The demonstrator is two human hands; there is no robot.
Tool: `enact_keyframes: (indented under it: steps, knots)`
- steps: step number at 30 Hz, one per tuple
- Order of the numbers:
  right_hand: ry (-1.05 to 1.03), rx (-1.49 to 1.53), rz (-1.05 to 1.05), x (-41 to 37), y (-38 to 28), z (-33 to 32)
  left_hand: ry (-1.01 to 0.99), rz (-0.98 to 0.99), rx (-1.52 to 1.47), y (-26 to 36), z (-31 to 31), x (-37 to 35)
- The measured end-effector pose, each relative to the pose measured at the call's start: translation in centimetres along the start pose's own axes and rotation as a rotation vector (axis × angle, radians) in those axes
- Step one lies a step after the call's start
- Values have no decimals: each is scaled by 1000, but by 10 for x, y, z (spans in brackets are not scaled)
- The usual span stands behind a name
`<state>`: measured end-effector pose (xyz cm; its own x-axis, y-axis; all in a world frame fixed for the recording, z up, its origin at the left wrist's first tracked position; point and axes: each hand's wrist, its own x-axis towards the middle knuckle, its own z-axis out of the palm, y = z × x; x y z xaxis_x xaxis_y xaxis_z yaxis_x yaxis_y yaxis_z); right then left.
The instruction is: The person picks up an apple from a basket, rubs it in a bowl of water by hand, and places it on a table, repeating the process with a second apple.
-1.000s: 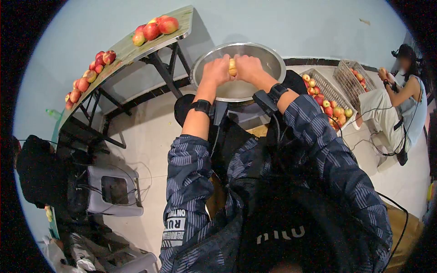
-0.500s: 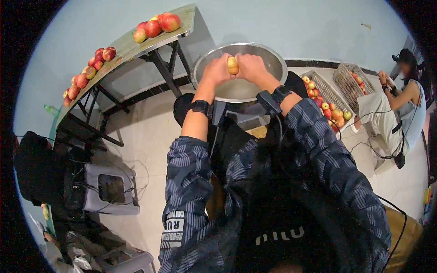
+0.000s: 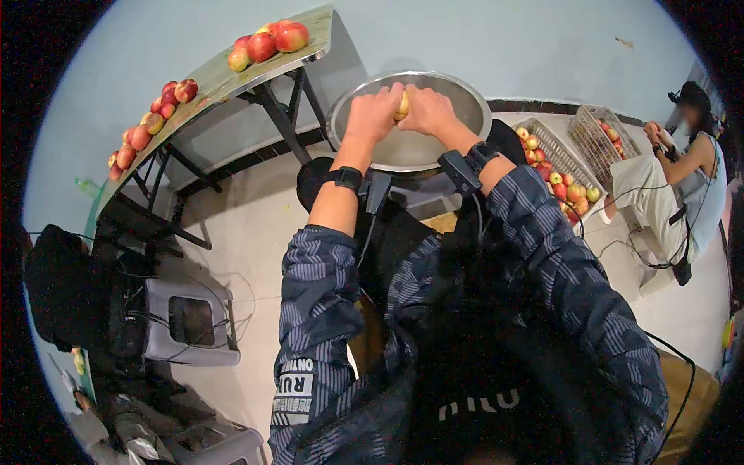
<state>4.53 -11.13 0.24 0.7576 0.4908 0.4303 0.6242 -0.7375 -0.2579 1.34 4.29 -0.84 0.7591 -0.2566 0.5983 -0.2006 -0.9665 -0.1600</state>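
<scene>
Both my fists meet over a wide metal basin. Between them shows a small strip of a yellow apple, most of it covered by fingers. My left hand is closed on its left side, and my right hand grips it from the right. The two hands nearly touch at the knuckles. Pale, cloudy-looking contents fill the lower part of the basin, though I cannot make out exactly what they are. Dark bands with small devices are strapped to both wrists.
Red apples sit in groups along a curved-looking table at the left. Right of the basin, a crate of apples stands before a second crate. A seated person is at far right. A grey stool stands lower left.
My hands have turned and shifted slightly, with the fists tilted upward. Less of the apple shows between them now.
</scene>
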Motion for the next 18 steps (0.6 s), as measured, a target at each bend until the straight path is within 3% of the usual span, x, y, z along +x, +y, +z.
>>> enact_keyframes:
  steps: [9,12,15,18]
  knots:
    - [72,-290,-148,4,-4,1,-208,-156,-9,7,-14,5]
    - [98,-246,-170,3,-2,4,-198,-162,-11,6,-17,5]
    - [43,-116,-63,4,0,5,-187,-195,24,5,-14,4]
    - [-2,135,14,4,3,7,13,-15,72,-2,-7,1]
